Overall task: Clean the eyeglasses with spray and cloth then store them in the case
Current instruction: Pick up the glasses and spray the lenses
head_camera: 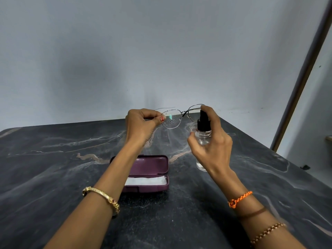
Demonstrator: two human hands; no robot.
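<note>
Spraying step: my left hand (142, 124) is pinching the eyeglasses (177, 117) while my right hand (211, 141) is gripping the spray bottle (203, 135), forefinger on its pump. Droplets are beading on one lens; next, I judge, comes fetching the cloth (146, 180) from the open case (149, 169).

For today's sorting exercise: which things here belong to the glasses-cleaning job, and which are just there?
Part of the job:
eyeglasses, pinched by the left hand
spray bottle, gripped by the right hand
open case
white cloth inside it

Just there:
dark marble table
bangle
orange wrist thread
</note>
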